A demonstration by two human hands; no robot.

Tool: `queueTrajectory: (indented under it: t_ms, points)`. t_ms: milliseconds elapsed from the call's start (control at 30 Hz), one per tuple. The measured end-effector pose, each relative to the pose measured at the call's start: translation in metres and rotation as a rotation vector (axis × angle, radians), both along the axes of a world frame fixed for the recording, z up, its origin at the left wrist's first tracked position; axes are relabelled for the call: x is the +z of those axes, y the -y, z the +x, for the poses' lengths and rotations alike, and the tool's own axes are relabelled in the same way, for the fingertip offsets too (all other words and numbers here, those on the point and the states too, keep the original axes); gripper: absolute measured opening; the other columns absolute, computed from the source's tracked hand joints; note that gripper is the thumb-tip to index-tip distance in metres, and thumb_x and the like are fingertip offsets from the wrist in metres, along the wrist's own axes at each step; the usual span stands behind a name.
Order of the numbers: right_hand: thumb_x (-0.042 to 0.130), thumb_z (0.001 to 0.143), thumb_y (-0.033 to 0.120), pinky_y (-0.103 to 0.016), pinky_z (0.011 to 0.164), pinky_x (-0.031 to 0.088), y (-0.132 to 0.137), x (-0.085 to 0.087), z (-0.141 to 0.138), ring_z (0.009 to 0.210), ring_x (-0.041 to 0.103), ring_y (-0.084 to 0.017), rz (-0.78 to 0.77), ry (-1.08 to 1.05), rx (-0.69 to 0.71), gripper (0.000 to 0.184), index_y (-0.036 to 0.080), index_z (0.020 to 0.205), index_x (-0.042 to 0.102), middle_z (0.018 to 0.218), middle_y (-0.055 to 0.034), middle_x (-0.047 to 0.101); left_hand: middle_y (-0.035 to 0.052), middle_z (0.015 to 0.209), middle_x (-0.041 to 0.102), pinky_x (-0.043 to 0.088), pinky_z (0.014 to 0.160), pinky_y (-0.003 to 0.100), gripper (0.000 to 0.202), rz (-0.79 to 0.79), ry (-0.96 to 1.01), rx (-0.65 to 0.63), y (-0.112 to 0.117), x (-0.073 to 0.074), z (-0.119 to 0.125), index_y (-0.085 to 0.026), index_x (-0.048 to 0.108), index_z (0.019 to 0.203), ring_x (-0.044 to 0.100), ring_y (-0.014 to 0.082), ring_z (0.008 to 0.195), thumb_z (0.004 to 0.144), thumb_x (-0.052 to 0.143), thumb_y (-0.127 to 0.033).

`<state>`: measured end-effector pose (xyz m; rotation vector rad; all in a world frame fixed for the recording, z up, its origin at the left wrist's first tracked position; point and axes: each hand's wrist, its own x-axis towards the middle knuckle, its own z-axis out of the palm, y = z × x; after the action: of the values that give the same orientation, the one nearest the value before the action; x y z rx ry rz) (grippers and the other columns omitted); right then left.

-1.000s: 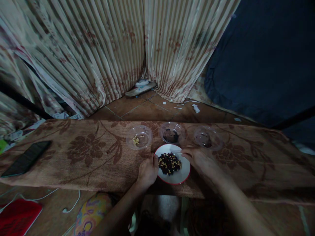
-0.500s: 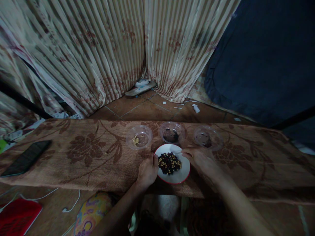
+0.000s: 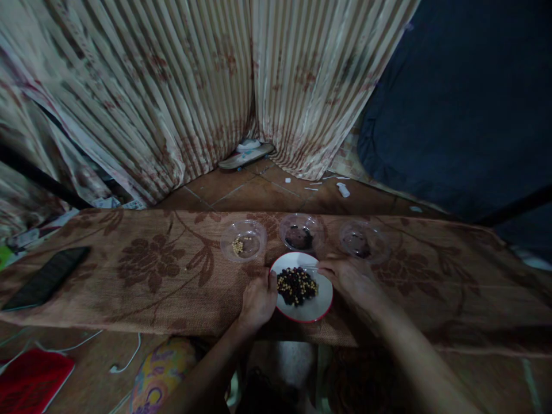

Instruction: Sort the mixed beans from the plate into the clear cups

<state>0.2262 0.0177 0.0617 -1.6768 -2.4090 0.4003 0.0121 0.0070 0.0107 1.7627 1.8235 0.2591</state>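
Plate (image 3: 309, 309), white, red rim, mixed beans (image 3: 296, 285) heaped inside; on cloth (image 3: 146, 270) before me. My left hand (image 3: 257, 299) grips its rim at 9 o'clock; my right hand (image 3: 351, 277), 2 o'clock, pinches a thin pale tool (image 3: 309, 267); clear bowls (image 3: 302, 221) at 12

Three clear bowls (image 3: 283, 232) block beyond plate (image 3: 315, 308); open cloth (image 3: 150, 270) leftward to phone (image 3: 45, 277).

White plate (image 3: 317, 307) w/ red rim, brown floral cloth (image 3: 150, 264), striped curtains (image 3: 172, 86)
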Motion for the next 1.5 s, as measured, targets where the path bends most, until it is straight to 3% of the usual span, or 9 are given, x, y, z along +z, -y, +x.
queueTrajectory:
  t_ms: [733, 933, 1133, 1233, 1333, 1500]
  points:
    - [0.043, 0.089, 0.032, -0.024, 0.060, 0.033, 0.001, -0.004, -0.003, 0.066, 0.054, -0.012, -0.002, -0.033, 0.020, 0.032, 0.020, 0.068, 0.063, 0.073, -0.0001, 0.061, 0.0125, 0.101, 0.068, 0.042, 0.082, 0.032, 0.050, 0.000, -0.002, -0.003, 0.000, 0.001, 0.000, -0.016, 0.054, 0.112, 0.062, 0.0224, 0.094, 0.091, 0.016, -0.041]
    - [0.042, 0.089, 0.033, -0.024, 0.058, 0.032, 0.001, -0.002, -0.003, 0.066, 0.055, -0.013, -0.016, -0.013, -0.007, 0.032, 0.021, 0.070, 0.065, 0.073, -0.0004, 0.062, 0.0131, 0.102, 0.067, 0.042, 0.084, 0.032, 0.051, 0.014, -0.001, -0.004, 0.000, -0.003, 0.000, -0.015, 0.054, 0.113, 0.062, 0.0225, 0.095, 0.091, 0.016, -0.040]
    - [0.044, 0.088, 0.032, -0.025, 0.065, 0.038, 0.001, 0.000, 0.000, 0.072, 0.059, -0.014, -0.017, -0.093, 0.000, 0.028, 0.022, 0.078, 0.068, 0.079, -0.0018, 0.067, 0.0130, 0.104, 0.067, 0.041, 0.085, 0.030, 0.048, -0.010, -0.013, 0.012, -0.001, -0.003, 0.000, -0.015, 0.053, 0.115, 0.062, 0.0216, 0.096, 0.091, 0.019, -0.040]
    - [0.045, 0.086, 0.034, -0.026, 0.068, 0.043, -0.001, 0.005, 0.012, 0.075, 0.061, -0.017, 0.019, -0.217, -0.074, 0.026, 0.024, 0.086, 0.070, 0.086, -0.0025, 0.070, 0.0130, 0.105, 0.067, 0.041, 0.085, 0.030, 0.048, -0.004, 0.015, 0.012, -0.001, -0.001, 0.000, -0.014, 0.055, 0.112, 0.061, 0.0215, 0.097, 0.091, 0.019, -0.039]
    - [0.047, 0.084, 0.037, -0.030, 0.070, 0.046, -0.002, 0.014, 0.037, 0.077, 0.063, -0.020, 0.137, -0.309, -0.233, 0.028, 0.023, 0.086, 0.071, 0.087, -0.0044, 0.071, 0.0138, 0.108, 0.066, 0.040, 0.088, 0.031, 0.049, 0.000, 0.021, 0.018, -0.002, 0.000, 0.000, -0.013, 0.054, 0.115, 0.060, 0.0218, 0.101, 0.091, 0.020, -0.039]
    - [0.051, 0.080, 0.039, -0.031, 0.061, 0.046, 0.002, 0.020, 0.092, 0.072, 0.065, -0.024, 0.313, -0.138, -0.619, 0.028, 0.021, 0.088, 0.072, 0.081, -0.0080, 0.072, 0.0124, 0.105, 0.067, 0.042, 0.084, 0.029, 0.049, -0.031, 0.043, 0.015, -0.003, 0.001, -0.001, -0.014, 0.053, 0.116, 0.062, 0.0209, 0.097, 0.091, 0.020, -0.039]
